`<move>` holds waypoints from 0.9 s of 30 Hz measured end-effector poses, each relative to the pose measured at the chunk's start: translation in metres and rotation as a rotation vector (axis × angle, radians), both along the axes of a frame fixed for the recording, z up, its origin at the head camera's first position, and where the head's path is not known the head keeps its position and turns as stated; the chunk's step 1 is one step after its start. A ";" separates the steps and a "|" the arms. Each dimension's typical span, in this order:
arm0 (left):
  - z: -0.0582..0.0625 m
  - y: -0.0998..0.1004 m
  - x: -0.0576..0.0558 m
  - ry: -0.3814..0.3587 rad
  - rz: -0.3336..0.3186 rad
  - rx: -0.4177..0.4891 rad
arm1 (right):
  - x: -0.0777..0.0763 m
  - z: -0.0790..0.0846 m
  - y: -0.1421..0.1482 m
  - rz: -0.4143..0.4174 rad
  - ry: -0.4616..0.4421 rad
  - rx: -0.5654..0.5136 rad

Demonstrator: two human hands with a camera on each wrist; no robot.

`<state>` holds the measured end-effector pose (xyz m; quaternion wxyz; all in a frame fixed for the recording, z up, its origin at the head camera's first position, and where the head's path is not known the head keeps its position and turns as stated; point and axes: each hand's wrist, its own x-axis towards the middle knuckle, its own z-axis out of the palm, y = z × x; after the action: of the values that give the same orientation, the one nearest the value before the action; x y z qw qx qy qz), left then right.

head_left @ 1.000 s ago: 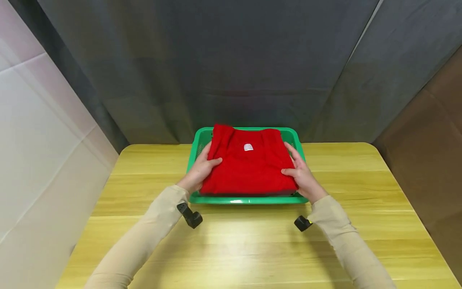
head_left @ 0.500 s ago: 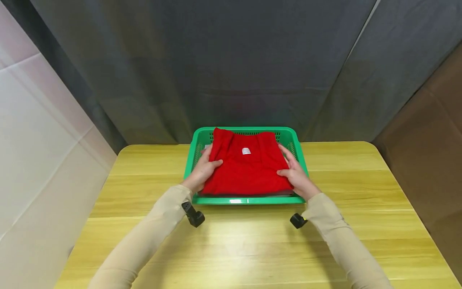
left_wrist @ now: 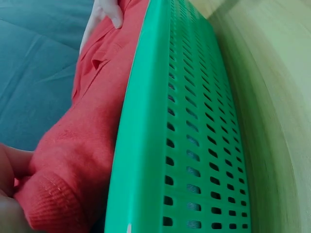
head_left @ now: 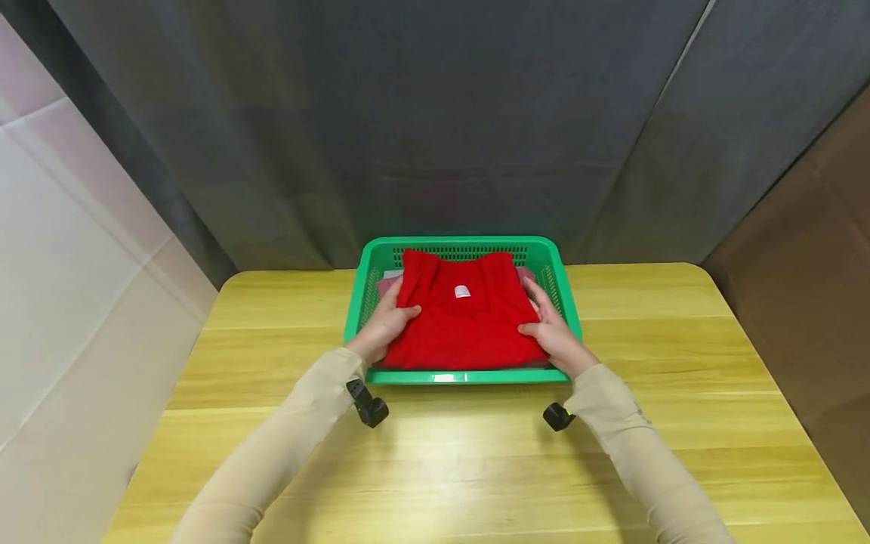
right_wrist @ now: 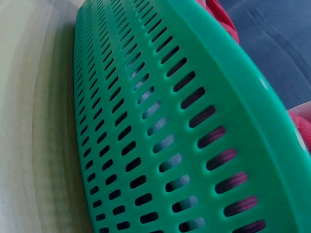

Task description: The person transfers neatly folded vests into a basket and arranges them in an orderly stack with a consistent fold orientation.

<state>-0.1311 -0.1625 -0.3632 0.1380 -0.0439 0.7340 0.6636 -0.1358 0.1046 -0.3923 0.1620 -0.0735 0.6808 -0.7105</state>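
Note:
A folded red sweater (head_left: 469,332) with a white neck label lies inside the green plastic basket (head_left: 469,377). My left hand (head_left: 386,323) grips its left side, thumb on top and fingers underneath. At the opposite side my right hand (head_left: 553,336) holds the sweater the same way. In the left wrist view, a ribbed edge of the sweater (left_wrist: 97,121) bulges beside my left hand (left_wrist: 10,184), along the basket's front rim. The right wrist view is mostly filled by the basket's slotted wall (right_wrist: 146,121), with only bits of red cloth beyond it.
Under the sweater, pink folded cloth (head_left: 526,275) and a pale grey piece (head_left: 391,274) show at the back. The basket stands at the far edge of the wooden table (head_left: 448,461). A dark grey curtain (head_left: 476,151) hangs right behind it.
Both hands have lowered the sweater into the basket and drawn it slightly toward the front. More of the back wall and the pink cloth beneath now show. The hands have come slightly closer together.

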 end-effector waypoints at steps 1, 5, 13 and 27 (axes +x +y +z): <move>0.000 0.000 0.000 -0.005 0.000 -0.004 | 0.000 -0.001 0.000 -0.001 -0.005 0.008; -0.001 0.000 0.000 -0.031 -0.003 -0.016 | -0.001 -0.004 -0.002 0.003 -0.009 0.032; -0.005 0.000 -0.001 -0.055 -0.004 -0.008 | -0.001 -0.007 -0.004 0.009 -0.021 0.058; -0.006 -0.003 0.002 -0.111 0.023 -0.058 | -0.002 -0.009 -0.005 0.001 -0.067 0.165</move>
<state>-0.1292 -0.1652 -0.3688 0.1693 -0.0932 0.7436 0.6401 -0.1380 0.0994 -0.4008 0.1904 -0.0362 0.7312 -0.6540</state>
